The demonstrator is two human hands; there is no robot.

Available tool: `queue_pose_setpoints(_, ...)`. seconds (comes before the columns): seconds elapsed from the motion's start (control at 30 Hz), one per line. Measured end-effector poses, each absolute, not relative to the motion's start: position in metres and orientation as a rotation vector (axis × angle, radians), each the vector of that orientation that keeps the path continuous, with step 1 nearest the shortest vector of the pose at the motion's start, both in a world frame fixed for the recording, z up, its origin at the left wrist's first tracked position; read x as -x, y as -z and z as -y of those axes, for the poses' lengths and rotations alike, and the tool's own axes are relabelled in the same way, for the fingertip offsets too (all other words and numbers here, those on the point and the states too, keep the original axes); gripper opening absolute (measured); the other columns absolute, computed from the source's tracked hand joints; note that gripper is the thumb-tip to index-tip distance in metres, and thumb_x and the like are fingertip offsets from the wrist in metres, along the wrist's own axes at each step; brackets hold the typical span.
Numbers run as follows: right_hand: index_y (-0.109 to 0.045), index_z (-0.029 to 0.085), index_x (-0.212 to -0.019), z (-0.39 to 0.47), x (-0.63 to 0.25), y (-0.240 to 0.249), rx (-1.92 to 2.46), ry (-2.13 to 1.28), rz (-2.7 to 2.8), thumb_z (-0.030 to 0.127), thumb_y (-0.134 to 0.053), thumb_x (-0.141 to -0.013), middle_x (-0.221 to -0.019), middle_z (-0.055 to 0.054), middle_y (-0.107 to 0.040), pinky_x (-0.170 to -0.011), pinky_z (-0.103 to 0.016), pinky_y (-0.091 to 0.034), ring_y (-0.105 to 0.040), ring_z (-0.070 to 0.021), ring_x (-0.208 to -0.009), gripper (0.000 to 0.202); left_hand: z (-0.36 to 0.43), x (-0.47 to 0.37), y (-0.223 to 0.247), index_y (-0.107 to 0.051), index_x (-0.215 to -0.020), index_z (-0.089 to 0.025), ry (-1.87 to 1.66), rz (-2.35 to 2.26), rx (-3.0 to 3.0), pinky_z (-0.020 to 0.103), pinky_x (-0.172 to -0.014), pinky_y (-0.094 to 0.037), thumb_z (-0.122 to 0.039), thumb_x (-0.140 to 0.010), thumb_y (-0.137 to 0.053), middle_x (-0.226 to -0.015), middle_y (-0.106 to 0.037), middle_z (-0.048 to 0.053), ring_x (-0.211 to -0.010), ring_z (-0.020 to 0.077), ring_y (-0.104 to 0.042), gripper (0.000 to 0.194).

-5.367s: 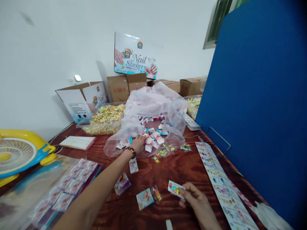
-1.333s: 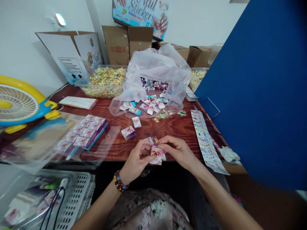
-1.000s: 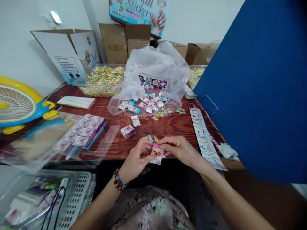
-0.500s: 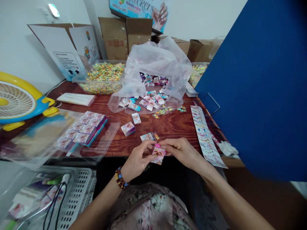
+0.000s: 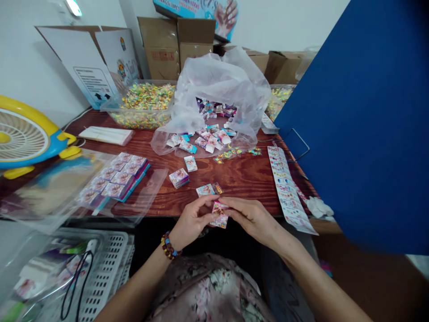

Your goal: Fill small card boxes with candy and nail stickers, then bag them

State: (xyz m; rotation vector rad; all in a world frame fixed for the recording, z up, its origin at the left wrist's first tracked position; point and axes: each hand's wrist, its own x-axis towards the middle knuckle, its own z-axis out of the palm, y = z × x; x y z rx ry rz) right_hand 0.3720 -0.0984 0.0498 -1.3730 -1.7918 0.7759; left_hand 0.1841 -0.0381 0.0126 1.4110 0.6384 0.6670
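Between my two hands, just past the table's front edge, is a small pink-and-white printed candy box [image 5: 219,218]. My left hand [image 5: 192,219] grips its left side, thumb across the front. With bent fingers, my right hand [image 5: 250,217] holds its right side and upper end. Right behind them on the table lie a light-blue small box [image 5: 205,190] and a little clear packet of coloured candies [image 5: 217,188]. Farther left are a short stack of small boxes [image 5: 179,178] and a single small box [image 5: 191,163].
A plastic bag [image 5: 221,80] spills small boxes at the back, beside a candy tub [image 5: 144,105]. Rows of boxes [image 5: 117,176] lie left near a fan [image 5: 27,134]. Sticker strips [image 5: 284,188] lie right, by a blue panel [image 5: 362,134]. A white basket [image 5: 114,264] stands lower left.
The pink flap standing up at the box's top is now folded down under my fingers. My right hand has closed in over the box's upper end. The view has shifted slightly.
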Motion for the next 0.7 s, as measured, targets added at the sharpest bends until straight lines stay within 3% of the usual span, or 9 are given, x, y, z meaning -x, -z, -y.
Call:
queue_pose_setpoints(0.13, -0.07, 0.027, -0.111, 0.102, -0.366, -0.041, 1.473, -0.779, 1.531, 0.027, -0.062, -0.087, -0.101, -0.002, -0.075, -0.081, -0.031, -0.055, -0.071, -0.0212, -0.091, 0.025, 0.037, -0.186, -0.014, -0.059, -0.118, -0.02, -0.664, -0.619, -1.345, 0.028, -0.079, -0.05, -0.028, -0.083, -0.066, -0.101, -0.066, 0.005, -0.089, 0.0167, -0.063, 0.037)
queue_pose_setpoints(0.4, -0.077, 0.025, -0.087, 0.098, -0.371, -0.037, 1.293, -0.899, 1.456, 0.03, -0.069, -0.081, -0.096, -0.005, -0.075, -0.082, -0.034, -0.055, -0.07, -0.021, -0.09, 0.011, 0.036, -0.186, -0.016, -0.061, -0.105, -0.018, -0.617, -0.586, -1.355, 0.028, -0.078, -0.05, -0.03, -0.081, -0.067, -0.093, -0.067, 0.004, -0.083, 0.0159, -0.063, 0.028)
queue_pose_setpoints(0.5, -0.076, 0.024, -0.085, 0.097, -0.367, -0.023, 1.342, -0.91, 1.375, 0.032, -0.069, -0.08, -0.094, -0.005, -0.075, -0.079, -0.034, -0.056, -0.069, -0.0217, -0.088, 0.012, 0.036, -0.187, -0.01, -0.059, -0.11, -0.019, -0.608, -0.65, -1.431, 0.029, -0.075, -0.05, -0.031, -0.083, -0.063, -0.094, -0.066, 0.004, -0.082, 0.0162, -0.063, 0.03)
queue_pose_setpoints(0.63, -0.072, 0.021, -0.091, 0.1, -0.345, 0.006, 1.475, -0.821, 1.096, 0.038, -0.064, -0.082, -0.09, -0.005, -0.073, -0.069, -0.032, -0.057, -0.067, -0.0208, -0.079, 0.02, 0.047, -0.187, 0.003, -0.048, -0.127, -0.022, -0.669, -0.878, -1.714, 0.039, -0.092, -0.048, -0.027, -0.082, -0.064, -0.115, -0.062, 0.007, -0.102, 0.0216, -0.061, 0.048)
queue_pose_setpoints(0.7, -0.07, 0.021, -0.092, 0.103, -0.335, 0.017, 1.498, -0.82, 1.05, 0.04, -0.062, -0.083, -0.089, -0.006, -0.072, -0.069, -0.032, -0.057, -0.067, -0.0203, -0.077, 0.022, 0.053, -0.185, 0.009, -0.049, -0.125, -0.022, -0.701, -0.948, -1.906, 0.042, -0.098, -0.044, -0.024, -0.081, -0.064, -0.118, -0.059, 0.008, -0.109, 0.0234, -0.057, 0.046)
